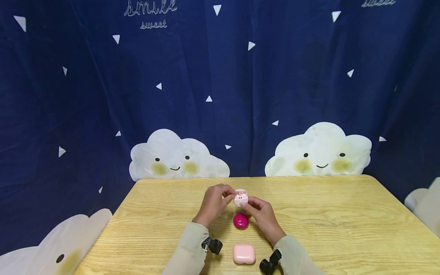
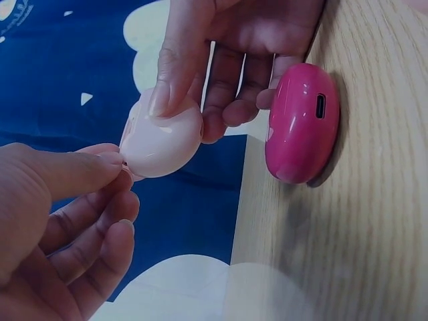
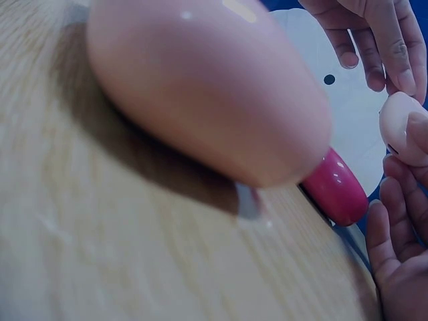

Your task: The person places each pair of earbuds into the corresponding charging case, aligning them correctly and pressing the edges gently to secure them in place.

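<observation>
A pale pink round earbud case (image 1: 240,200) is held up above the table with its lid raised and small earbud parts showing inside. My right hand (image 1: 264,218) grips its right side, thumb on the front of the shell. At the left edge of the opening, the thumb and forefinger of my left hand (image 1: 214,203) pinch a small earbud, mostly hidden by the fingertips; the other fingers are loosely bent in the left wrist view. Nearer me, a glossy magenta round case (image 2: 302,124) stands on the table, its charging port facing the left wrist camera.
A pink rounded-rectangular earbud case (image 1: 244,254) lies closed on the wooden table (image 1: 154,214), between my forearms, and looms large in the right wrist view. Black wrist cameras are strapped to both sleeves. Behind the table's far edge hangs a dark blue curtain (image 1: 233,76) with cloud prints.
</observation>
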Motion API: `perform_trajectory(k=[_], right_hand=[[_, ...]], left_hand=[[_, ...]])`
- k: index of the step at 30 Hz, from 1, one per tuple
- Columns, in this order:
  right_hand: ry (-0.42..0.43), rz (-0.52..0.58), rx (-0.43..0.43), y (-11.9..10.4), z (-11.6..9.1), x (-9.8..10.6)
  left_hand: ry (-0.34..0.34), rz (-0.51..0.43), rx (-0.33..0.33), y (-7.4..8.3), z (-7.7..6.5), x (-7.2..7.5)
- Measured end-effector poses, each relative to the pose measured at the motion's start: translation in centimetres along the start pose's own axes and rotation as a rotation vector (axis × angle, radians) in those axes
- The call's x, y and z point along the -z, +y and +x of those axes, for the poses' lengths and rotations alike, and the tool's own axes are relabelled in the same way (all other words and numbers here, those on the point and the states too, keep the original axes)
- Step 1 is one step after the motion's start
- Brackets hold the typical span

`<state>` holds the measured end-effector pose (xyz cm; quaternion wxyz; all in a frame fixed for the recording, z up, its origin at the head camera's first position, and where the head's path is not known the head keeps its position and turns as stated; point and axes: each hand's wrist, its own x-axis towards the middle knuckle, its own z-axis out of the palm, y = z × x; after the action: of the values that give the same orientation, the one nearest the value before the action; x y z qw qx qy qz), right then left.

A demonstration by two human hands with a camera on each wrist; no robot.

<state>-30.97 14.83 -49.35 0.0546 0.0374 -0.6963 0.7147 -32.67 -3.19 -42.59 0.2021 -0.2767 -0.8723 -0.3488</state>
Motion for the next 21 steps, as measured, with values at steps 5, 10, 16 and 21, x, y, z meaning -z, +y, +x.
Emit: perform_trajectory(k=[5, 10, 16, 21], right_hand=[[-0.002, -0.004, -0.002, 0.0, 0.0, 0.0], [0.010, -0.014, -0.023, -0.2, 0.0, 0.0], [0.007, -0.015, -0.025, -1.8, -0.8, -0.2], [0.000, -0.023, -0.030, -3.4, -1.6, -0.4]], left_hand=[[-0.012, -0.016, 0.031, 0.0, 0.1, -0.1], [-0.022, -0.050, 0.065, -0.1, 0.1, -0.2], [-0.027, -0.127, 0.126, -0.5, -0.2, -0.4], [-0.065, -0.224, 0.211, -1.2, -0.4, -0.8]])
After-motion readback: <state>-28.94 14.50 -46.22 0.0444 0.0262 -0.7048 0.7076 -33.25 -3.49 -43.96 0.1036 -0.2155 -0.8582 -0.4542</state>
